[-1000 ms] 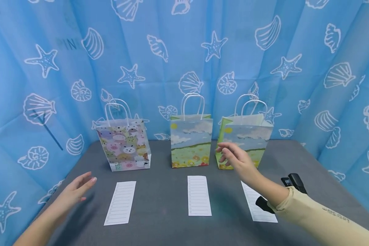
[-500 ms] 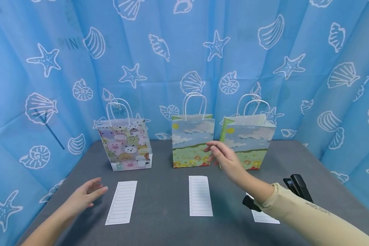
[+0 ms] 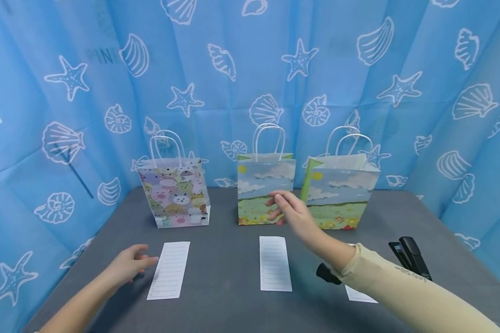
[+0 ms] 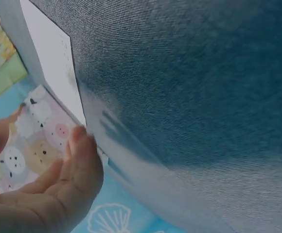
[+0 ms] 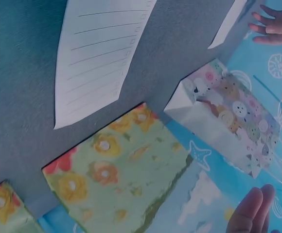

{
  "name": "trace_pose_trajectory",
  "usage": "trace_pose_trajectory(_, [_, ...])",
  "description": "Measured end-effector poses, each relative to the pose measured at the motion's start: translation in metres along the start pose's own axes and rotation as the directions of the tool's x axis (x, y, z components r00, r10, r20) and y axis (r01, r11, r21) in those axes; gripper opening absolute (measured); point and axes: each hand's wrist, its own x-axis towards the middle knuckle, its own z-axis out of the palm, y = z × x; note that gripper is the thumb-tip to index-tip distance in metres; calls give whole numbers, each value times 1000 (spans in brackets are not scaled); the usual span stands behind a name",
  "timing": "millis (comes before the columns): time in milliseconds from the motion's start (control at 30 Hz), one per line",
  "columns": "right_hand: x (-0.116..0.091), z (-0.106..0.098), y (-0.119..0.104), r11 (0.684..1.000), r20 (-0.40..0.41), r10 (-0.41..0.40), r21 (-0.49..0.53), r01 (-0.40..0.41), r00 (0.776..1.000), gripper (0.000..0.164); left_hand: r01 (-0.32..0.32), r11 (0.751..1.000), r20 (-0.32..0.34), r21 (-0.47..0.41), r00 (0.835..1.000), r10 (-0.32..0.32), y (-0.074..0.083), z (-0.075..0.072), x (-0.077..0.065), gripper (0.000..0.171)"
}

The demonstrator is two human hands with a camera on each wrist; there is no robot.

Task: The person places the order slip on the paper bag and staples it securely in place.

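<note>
My left hand (image 3: 129, 264) hovers at the left edge of a lined paper slip (image 3: 171, 273), its fingers loosely bent with nothing in them. Behind that slip stands a paper gift bag with cartoon animals (image 3: 175, 196). My right hand (image 3: 291, 212) is raised in front of two landscape-print gift bags, overlapping the lower right of the middle bag (image 3: 258, 185); it holds nothing. Its fingers are relaxed. The right landscape bag (image 3: 341, 189) stands beside it. A second lined slip (image 3: 274, 263) lies before the middle bag. A third slip (image 3: 360, 295) is mostly hidden under my right forearm.
A black stapler (image 3: 412, 259) lies on the grey tabletop (image 3: 216, 296) at the right. Another black object (image 3: 327, 274) shows partly from behind my right forearm. A blue shell-print curtain (image 3: 233, 92) hangs behind and along both sides of the table.
My left hand has moved right, up to the left slip. My right hand has drifted left from the right bag to the middle bag. The bags and slips stay in place.
</note>
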Motion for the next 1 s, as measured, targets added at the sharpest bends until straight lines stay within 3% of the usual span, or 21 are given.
trace_pose_trajectory(167, [6, 7, 2, 999, -12, 49, 11, -49, 999, 40, 68, 997, 17, 23, 998, -68, 7, 6, 4, 81])
trace_pose_trajectory(267, [9, 12, 2, 998, -2, 63, 11, -63, 998, 39, 87, 992, -5, 95, 996, -87, 11, 11, 6, 83])
trace_pose_trajectory(467, [12, 19, 3, 997, 14, 71, 26, -72, 997, 40, 37, 970, -48, 241, 998, -26, 14, 19, 13, 86])
trace_pose_trajectory(733, [15, 24, 7, 995, 14, 99, 19, -99, 995, 42, -31, 987, 0, 158, 999, 32, 3, 19, 36, 92])
trace_pose_trajectory(867, [15, 25, 10, 993, 7, 114, 14, -114, 993, 43, -30, 980, -12, 196, 999, 33, -2, 18, 45, 91])
trace_pose_trajectory(1000, [17, 26, 12, 989, -1, 143, 22, -143, 990, 43, -56, 958, -20, 281, 998, 64, -2, 17, 52, 89])
